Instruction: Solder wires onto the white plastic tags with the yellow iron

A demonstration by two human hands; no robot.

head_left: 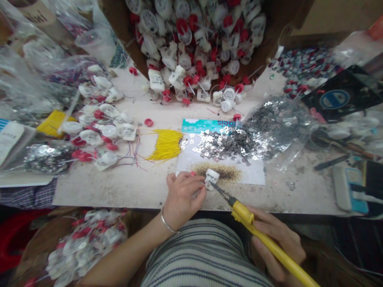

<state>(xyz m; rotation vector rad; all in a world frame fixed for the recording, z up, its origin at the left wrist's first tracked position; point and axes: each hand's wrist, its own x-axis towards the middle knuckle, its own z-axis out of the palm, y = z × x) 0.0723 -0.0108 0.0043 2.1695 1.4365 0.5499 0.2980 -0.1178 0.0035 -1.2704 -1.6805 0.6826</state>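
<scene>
A small white plastic housing [212, 175] sits near the front edge of the table, on a scorched white sheet [257, 176]. My left hand [186, 194] is closed, with its fingertips pinched against the housing's left side; any small part between them is hidden. In my right hand [278, 243] is a soldering iron [243, 215] with a yellow handle. Its dark tip points up and left and reaches the housing. A bit of red [193, 173] shows just beyond my left fingers.
Yellow wires [168, 144] lie beyond my left hand. Small shiny metal plates [221, 142] spill from a clear bag [281, 123]. White housings with red caps [103, 131] are piled left; more fill a tipped box [277, 40] at the back. A blue-and-white box-shaped object [350, 189] stands right.
</scene>
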